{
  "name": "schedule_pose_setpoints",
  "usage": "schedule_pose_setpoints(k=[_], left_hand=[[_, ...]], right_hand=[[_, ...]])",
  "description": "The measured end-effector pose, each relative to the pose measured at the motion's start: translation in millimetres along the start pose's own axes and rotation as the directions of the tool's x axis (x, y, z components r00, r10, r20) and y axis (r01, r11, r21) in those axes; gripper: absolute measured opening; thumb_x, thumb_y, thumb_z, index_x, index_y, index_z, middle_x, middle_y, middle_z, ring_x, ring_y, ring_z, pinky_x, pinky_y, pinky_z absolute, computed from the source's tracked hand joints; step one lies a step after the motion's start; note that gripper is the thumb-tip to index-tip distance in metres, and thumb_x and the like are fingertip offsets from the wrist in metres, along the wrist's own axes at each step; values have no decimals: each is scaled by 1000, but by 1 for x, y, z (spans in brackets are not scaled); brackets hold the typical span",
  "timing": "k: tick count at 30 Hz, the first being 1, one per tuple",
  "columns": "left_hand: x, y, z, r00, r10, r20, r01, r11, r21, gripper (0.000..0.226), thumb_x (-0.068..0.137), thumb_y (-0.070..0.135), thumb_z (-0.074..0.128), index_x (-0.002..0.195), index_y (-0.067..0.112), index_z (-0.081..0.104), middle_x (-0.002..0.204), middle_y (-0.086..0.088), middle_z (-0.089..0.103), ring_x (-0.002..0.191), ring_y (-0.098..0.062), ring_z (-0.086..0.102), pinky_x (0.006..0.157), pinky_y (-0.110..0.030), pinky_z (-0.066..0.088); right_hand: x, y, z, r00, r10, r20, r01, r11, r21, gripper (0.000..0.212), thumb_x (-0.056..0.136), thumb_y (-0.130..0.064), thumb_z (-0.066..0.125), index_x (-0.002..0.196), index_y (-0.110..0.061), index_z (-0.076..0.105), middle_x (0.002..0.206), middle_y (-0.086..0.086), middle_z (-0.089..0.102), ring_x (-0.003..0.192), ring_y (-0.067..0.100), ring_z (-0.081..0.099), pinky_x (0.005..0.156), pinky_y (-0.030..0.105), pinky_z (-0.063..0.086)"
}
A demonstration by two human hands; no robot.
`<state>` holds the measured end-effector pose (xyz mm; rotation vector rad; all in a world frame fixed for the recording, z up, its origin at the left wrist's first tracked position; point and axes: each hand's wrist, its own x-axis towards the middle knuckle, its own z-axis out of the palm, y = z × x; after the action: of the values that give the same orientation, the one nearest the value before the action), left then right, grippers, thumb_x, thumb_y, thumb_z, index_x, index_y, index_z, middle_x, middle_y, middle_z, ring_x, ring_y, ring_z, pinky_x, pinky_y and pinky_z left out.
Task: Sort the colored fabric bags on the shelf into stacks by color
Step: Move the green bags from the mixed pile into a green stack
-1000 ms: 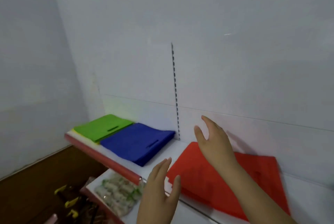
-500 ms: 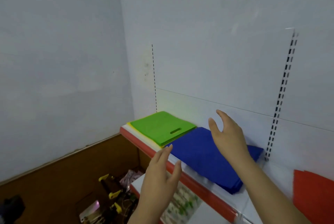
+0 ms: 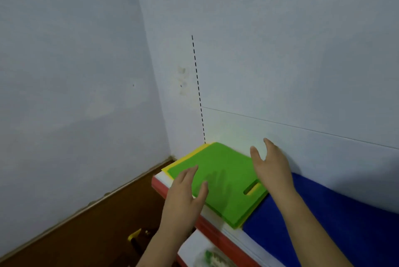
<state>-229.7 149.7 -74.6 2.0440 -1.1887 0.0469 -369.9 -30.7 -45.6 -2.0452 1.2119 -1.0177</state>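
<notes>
View has swung left since the earlier frames: the red bag is gone from sight, the green bag (image 3: 218, 177) now sits mid-frame, and both hands have come across with it to hang over the green one.

Left hand (image 3: 183, 197) is at the near-left edge of the green bag, fingers straight and slightly spread, holding nothing; whether the fingertips touch the fabric cannot be told. Right hand (image 3: 273, 169) is at the far-right side of the same bag, near its cut-out handle slot (image 3: 251, 188), fingers straight, thumb apart, nothing held. The palms face each other across the bag, which looks like a set-up for lifting it from two sides.

Green bag lies flat at the far-left end of the shelf (image 3: 216, 234), against the back wall (image 3: 280, 72). A yellow bag (image 3: 183, 159) lies under it, showing along the left edge and through the slot. So this pile is mixed, which is likely why the hands go here: green has to come off yellow.

Blue bag (image 3: 323, 212) lies flat just right of the green one, its left edge touching or slightly under the green corner; cannot tell which.

Shelf has a red front lip (image 3: 212, 233). Below it, a lower shelf with something greenish, blurred. Brown floor (image 3: 86, 234) at near left.
</notes>
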Motion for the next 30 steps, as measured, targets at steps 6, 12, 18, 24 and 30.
schedule_pose_setpoints(k=[6,12,18,24,30], left_hand=[[73,-61,30,999,46,7,-47,995,93,60,95,47,57,146,17,46,151,-2,44,141,-16,36,115,-33,30],[107,-125,62,982,7,187,-64,950,305,96,78,76,15,153,20,35,162,1,25,152,-16,13,122,-40,7],[112,-128,74,975,182,130,-207,955,211,39,88,38,55,117,20,73,128,0,67,125,-17,58,116,-52,24],[123,-121,47,967,189,172,-142,957,-253,9,89,19,70,97,22,75,121,6,67,114,-17,60,104,-35,41],[124,-79,12,845,143,515,402,466,-788,35,87,-6,60,77,26,52,118,0,65,92,-23,56,65,-36,44]], right_hand=[[14,21,40,995,99,-3,-95,948,-302,72,97,-53,44,151,-9,31,155,16,35,139,32,36,112,44,35],[-8,49,86,968,250,31,-182,779,-600,82,98,-61,32,154,-3,19,161,14,22,148,25,21,123,41,11],[-5,41,101,999,6,-45,-31,809,-588,21,97,-23,53,91,-13,71,95,6,70,89,24,62,76,27,43],[-13,17,83,994,20,-107,-61,914,-400,22,96,-19,53,94,-17,76,90,8,68,85,27,60,67,32,38],[-52,-27,7,936,340,-86,-255,828,500,29,95,-9,62,123,-15,66,113,5,72,102,21,68,87,29,55]])
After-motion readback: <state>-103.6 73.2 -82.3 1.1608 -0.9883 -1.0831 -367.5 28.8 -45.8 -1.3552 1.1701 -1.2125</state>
